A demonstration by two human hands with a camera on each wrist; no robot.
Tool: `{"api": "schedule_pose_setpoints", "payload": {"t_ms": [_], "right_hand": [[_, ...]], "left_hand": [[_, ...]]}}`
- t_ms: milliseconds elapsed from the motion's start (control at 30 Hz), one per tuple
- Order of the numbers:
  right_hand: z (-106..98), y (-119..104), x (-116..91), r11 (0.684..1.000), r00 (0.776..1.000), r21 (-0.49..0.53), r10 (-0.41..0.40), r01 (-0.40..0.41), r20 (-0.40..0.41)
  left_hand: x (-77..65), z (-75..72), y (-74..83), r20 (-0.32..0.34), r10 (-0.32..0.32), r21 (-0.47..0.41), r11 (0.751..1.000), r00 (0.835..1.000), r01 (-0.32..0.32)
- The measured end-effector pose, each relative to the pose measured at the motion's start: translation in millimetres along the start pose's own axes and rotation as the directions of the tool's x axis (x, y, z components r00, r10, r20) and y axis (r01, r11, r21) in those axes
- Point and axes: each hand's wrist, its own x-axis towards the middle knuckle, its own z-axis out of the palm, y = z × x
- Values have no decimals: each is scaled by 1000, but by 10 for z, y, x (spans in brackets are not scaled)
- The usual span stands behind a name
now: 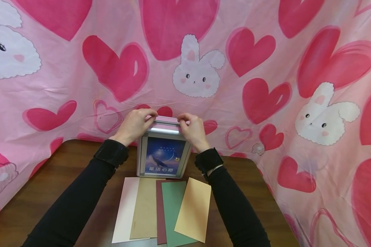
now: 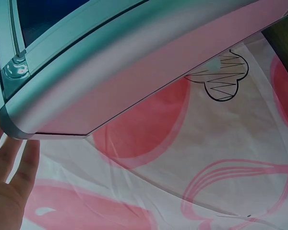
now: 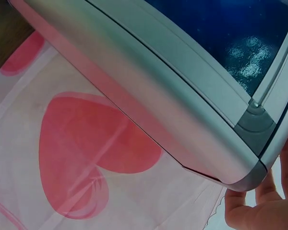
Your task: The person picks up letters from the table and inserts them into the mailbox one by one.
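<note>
A silver-framed box (image 1: 143, 157) with pink panels stands upright at the back of the table. Its front holds a dark blue picture (image 1: 164, 156) with a whale-like shape, a moon and white lettering. At the top left corner, my left hand (image 1: 135, 124) grips the box, fingers bent over the edge. The opposite top corner is held by my right hand (image 1: 194, 130) in the same way. In the left wrist view, fingertips (image 2: 26, 167) lie against the rounded metal corner. The right wrist view has fingertips (image 3: 236, 199) under the other rounded corner.
Before the box lie overlapping paper sheets or envelopes: white (image 1: 125, 209), tan (image 1: 146, 209), maroon (image 1: 161, 212), green (image 1: 174, 206) and pale orange (image 1: 194, 209). The brown wooden table (image 1: 77, 171) is backed by a pink cloth (image 1: 204, 106) with hearts and rabbits.
</note>
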Motion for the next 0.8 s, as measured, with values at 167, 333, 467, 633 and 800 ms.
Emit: {"api": "schedule_pose_setpoints", "payload": {"t_ms": [167,333,467,633,800], "right_hand": [[-29,-11,-21,1000,1000,-4,-9,9,-10],[-60,-31,-65,1000,1000,1,-4,4,-4],[-99,-39,-136,1000,1000,11,1,0,-8],[-170,-22,-257,999,998,18,-40,41,-39],[-279,-19,-439,995,994,58,-81,85,-69]], "left_hand": [[-20,-7,-7,1,-15,-4,1000,1000,15],[-58,-8,-7,2,-14,-19,1000,1000,14],[-101,-26,10,0,-10,-36,999,1000,10],[-183,-53,41,-21,19,-50,999,1000,-20],[-312,-76,97,-76,80,-48,995,994,-84]]}}
